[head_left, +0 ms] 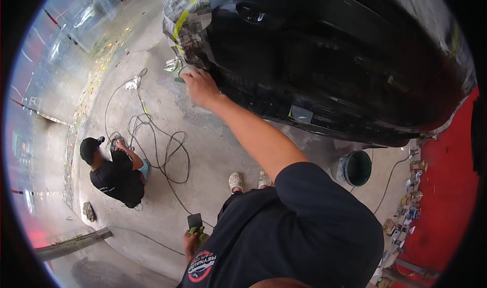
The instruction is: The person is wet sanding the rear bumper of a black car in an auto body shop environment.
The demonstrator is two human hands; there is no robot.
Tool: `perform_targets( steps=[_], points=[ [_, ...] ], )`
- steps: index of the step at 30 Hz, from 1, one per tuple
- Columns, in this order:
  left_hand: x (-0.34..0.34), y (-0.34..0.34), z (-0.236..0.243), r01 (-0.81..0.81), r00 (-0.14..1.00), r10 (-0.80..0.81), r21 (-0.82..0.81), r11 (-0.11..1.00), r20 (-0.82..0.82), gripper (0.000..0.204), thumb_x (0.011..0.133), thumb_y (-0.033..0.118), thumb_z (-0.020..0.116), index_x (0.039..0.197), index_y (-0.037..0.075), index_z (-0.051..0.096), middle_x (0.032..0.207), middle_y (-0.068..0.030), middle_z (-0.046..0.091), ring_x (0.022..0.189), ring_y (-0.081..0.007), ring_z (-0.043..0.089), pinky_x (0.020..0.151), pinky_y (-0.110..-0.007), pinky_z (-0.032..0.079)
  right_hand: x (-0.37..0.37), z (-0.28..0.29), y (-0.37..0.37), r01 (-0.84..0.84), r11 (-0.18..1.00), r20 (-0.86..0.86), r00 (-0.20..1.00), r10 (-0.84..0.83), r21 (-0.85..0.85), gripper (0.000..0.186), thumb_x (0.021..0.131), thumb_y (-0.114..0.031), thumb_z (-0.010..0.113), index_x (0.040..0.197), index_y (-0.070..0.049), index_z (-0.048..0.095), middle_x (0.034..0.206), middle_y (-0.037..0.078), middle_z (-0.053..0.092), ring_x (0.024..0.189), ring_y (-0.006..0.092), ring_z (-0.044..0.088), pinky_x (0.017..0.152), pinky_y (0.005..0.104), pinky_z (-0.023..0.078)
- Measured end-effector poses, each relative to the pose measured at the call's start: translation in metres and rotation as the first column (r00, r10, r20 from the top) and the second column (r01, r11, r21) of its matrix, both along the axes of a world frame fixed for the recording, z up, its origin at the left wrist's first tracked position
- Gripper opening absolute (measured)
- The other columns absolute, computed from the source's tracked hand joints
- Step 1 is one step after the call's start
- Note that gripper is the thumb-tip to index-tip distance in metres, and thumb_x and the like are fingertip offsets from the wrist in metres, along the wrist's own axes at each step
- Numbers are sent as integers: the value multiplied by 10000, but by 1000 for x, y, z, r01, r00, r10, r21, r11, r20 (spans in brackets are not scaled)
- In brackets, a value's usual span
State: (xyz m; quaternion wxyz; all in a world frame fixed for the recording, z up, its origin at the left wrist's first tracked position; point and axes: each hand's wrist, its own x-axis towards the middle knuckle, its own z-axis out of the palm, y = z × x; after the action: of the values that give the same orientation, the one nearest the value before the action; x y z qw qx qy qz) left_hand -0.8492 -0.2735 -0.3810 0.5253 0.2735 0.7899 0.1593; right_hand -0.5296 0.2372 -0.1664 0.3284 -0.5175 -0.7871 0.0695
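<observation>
My right hand [202,89] reaches up to the lower left corner of a glossy black car body panel [314,44], beside newspaper masking [185,32] with yellow-green tape. Its fingers are closed around a small green item [179,79], partly hidden. Low in the view, my left hand [190,241] grips a green cloth [199,234] along with a dark grey rectangular pad [195,220]. A small grey sheet [301,114] lies on the lower part of the black panel.
A co-worker [114,179] crouches on the left among looped cables [162,166] on the concrete floor [127,217]. A dark bucket [354,169] stands right of my feet. Assorted cans and boxes [413,202] line the red wall [446,181]. Plastic sheeting [61,44] hangs at left.
</observation>
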Motion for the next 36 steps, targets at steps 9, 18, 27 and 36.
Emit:
perform_targets(
  steps=[9,18,27,36],
  points=[
    [-11,-115,-107,33,957,42,-252,967,286,339,830,91,699,1146,-28,676,977,-108,737,802,-181,691,697,-344,566,151,-57,-108,148,984,-100,982,-158,-98,436,797,24,596,1221,-47,667,1076,170,623,1056,364,610,924,426,499],
    [-1,94,15,31,999,-39,278,960,25,358,821,66,649,1170,-6,622,971,-92,704,830,-174,672,735,-330,561,195,122,-35,-80,764,468,829,-306,641,550,742,-72,719,1252,-277,692,1083,-26,579,1002,254,524,794,431,431],
    [35,61,22,-13,1000,15,239,971,-6,337,775,60,652,1102,-22,646,938,-151,723,857,-229,702,806,-356,557,214,-23,-87,-166,969,655,756,5,184,426,833,-93,661,1247,-191,673,1041,36,569,959,283,545,775,432,436],
    [69,-15,-41,-78,997,78,25,997,30,419,760,66,685,1163,-41,644,971,-165,738,857,-238,722,780,-352,573,150,101,-12,-174,775,637,690,-344,607,394,830,-113,654,1199,-249,681,1076,-12,579,970,264,539,758,435,434]
  ],
)
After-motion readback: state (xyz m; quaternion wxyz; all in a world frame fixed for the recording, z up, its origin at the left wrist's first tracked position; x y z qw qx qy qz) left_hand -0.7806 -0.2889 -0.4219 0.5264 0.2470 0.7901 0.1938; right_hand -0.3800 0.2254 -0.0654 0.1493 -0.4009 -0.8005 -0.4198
